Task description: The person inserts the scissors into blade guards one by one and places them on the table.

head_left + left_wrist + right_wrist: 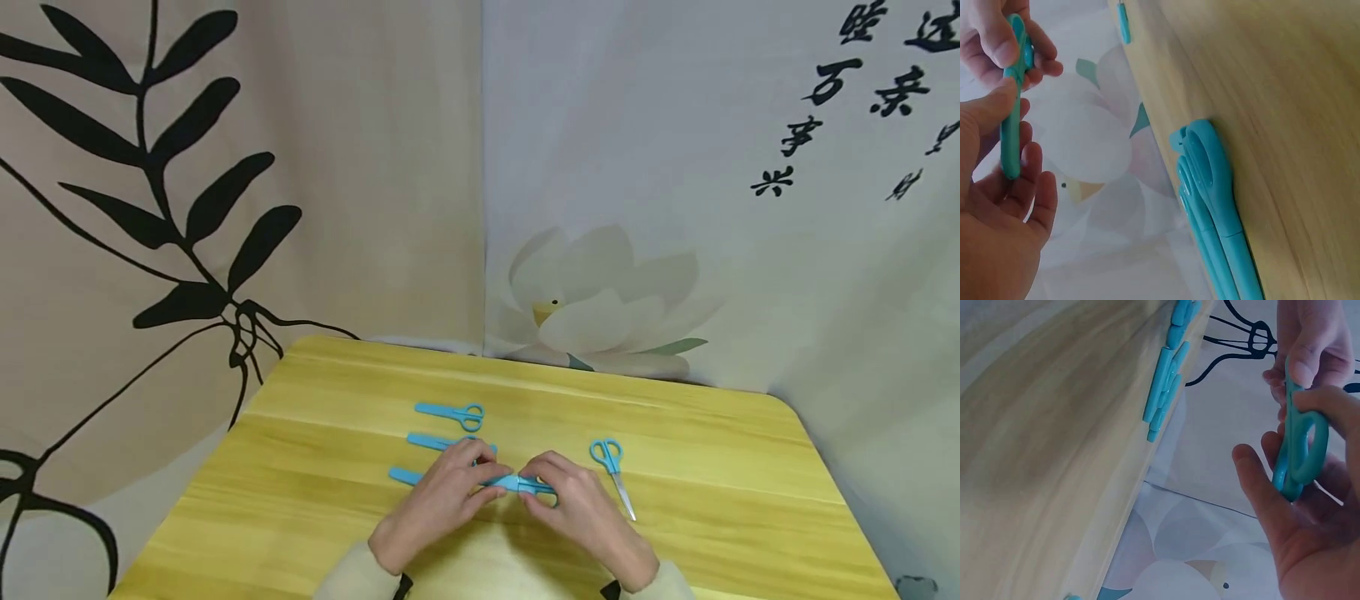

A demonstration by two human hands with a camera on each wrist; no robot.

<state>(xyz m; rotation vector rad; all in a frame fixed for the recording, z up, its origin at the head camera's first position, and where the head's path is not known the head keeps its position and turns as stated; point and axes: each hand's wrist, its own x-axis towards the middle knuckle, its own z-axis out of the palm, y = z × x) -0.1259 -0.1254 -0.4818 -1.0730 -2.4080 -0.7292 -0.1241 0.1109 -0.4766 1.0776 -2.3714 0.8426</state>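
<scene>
A pair of light-blue scissors [546,488] is held between both hands above the table, its blades inside a matching blue sheath [1010,147]. My left hand [448,493] pinches the sheath between thumb and fingers. At the other end, my right hand [583,507] grips the scissors by the handle loops [1311,447]. Three more sheathed scissors lie to the left: the farthest pair [448,412], a middle pair [429,441] and a nearest pair [406,476]. The left hand partly hides the latter two in the head view.
On the right, unsheathed scissors [615,477] with blue handles lie with their metal blades toward the near side. Everything rests on a yellow wood-grain table [720,517]. Printed curtains [375,167] hang behind its far edge.
</scene>
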